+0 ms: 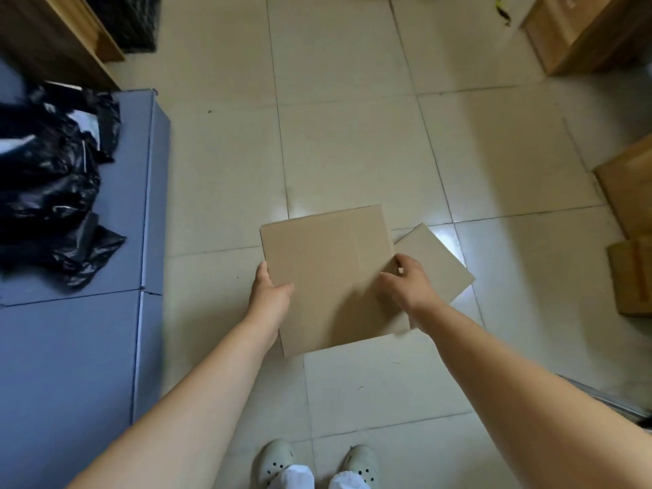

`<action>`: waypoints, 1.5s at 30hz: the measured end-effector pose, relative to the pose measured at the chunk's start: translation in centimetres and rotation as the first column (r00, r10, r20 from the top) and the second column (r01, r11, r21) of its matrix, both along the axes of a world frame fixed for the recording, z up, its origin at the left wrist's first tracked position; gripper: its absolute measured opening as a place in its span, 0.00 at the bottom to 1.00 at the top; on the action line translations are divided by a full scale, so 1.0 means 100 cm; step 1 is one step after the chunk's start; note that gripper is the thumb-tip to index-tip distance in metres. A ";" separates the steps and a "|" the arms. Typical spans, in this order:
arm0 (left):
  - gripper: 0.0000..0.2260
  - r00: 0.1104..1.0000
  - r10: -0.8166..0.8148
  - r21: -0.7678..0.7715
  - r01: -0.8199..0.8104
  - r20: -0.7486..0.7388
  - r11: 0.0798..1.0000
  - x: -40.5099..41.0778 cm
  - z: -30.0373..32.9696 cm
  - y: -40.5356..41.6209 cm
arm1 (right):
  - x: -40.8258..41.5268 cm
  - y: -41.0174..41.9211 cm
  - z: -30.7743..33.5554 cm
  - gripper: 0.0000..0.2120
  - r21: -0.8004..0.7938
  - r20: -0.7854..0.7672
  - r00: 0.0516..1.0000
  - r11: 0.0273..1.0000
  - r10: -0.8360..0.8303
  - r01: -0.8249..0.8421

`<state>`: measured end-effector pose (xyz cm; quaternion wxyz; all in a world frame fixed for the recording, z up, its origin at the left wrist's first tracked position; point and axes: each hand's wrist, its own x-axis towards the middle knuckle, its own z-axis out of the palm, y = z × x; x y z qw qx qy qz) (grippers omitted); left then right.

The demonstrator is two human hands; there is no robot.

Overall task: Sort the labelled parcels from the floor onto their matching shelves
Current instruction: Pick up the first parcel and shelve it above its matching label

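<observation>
Head view: a flat cardboard parcel (331,277) is held above the tiled floor (352,135), pinched at its left edge by the left hand (270,292) and its right edge by the right hand (405,284), and is judged light, stiff, best gripped at opposite edges.

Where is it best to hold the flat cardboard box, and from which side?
Take the flat cardboard box by its two opposite side edges, one from each side, as the left hand and right hand do now. It is wide and thin, and a loose flap sticks out on the right.
</observation>
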<state>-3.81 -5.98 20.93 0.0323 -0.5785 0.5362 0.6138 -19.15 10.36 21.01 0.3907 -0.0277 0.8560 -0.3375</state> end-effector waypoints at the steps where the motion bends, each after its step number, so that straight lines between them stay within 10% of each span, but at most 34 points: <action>1: 0.32 1.000 -0.001 -0.007 0.001 -0.013 1.000 -0.002 0.022 -0.002 | 0.000 -0.002 0.027 0.23 -0.018 -0.014 1.000 1.000 -0.005 0.005; 10: 0.29 0.983 -0.036 -0.052 0.027 -0.180 0.998 -0.001 0.232 0.003 | 0.020 0.018 0.253 0.01 -0.155 -0.001 0.995 0.983 -0.103 0.101; 23: 0.30 0.962 -0.118 -0.169 0.077 -0.246 0.983 0.039 0.470 0.004 | 0.047 0.036 0.459 0.22 -0.333 0.008 0.986 0.929 -0.167 0.160; 31: 0.24 0.913 -0.175 -0.293 0.065 -0.368 0.954 0.062 0.569 -0.006 | 0.065 0.025 0.560 0.08 -0.490 -0.064 0.983 0.864 -0.170 0.118; 45: 0.13 0.764 0.094 -0.189 -0.274 -0.639 0.943 0.099 0.629 -0.012 | 0.080 0.026 0.609 0.20 -0.644 0.021 0.968 0.737 -0.248 0.203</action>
